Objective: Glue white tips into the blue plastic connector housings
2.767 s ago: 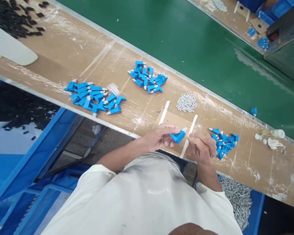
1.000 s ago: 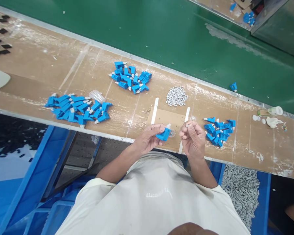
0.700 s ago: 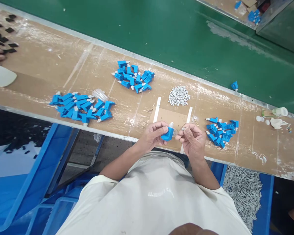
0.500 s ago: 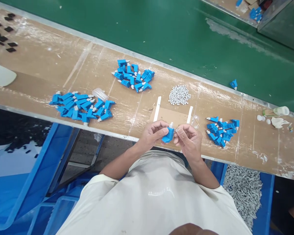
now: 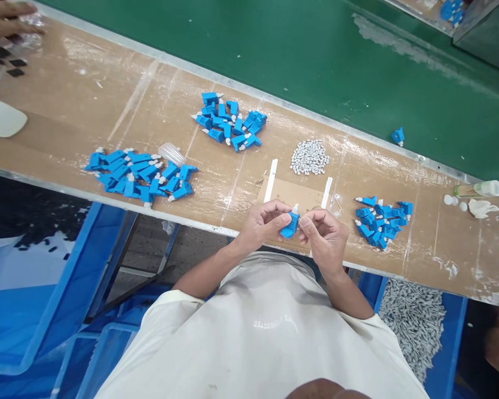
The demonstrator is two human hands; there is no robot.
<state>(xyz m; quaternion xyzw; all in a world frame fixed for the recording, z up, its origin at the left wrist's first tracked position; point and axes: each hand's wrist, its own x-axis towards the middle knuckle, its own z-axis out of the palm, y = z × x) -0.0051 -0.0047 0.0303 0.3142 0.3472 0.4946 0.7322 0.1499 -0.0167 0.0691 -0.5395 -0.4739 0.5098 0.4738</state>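
My left hand [image 5: 267, 226] pinches a blue plastic part [image 5: 290, 226] with a white tip pointing up, just above the table's near edge. Close against its right side is my right hand [image 5: 325, 236], thumb and fingertips pressed together. Whatever they hold is too small and covered to make out. Beyond both hands lies a cardboard sheet [image 5: 295, 192] with white tape strips at its sides. A heap of small grey pieces [image 5: 310, 157] rests behind the sheet. Similar blue parts [image 5: 383, 221] form a group right of my right hand.
More blue parts lie in a left pile [image 5: 139, 174] and a back pile [image 5: 228, 124]. A clear plastic piece [image 5: 172, 153] touches the left pile. Another person's hand [image 5: 8, 22] is over black pieces at far left. A bottle [image 5: 480, 189] lies right; a blue bin [image 5: 451, 343] holds grey parts.
Another person's hand has come in at the upper left. The whole view has shifted slightly. My hands keep their grip, fingertips still together at the blue part's right side.
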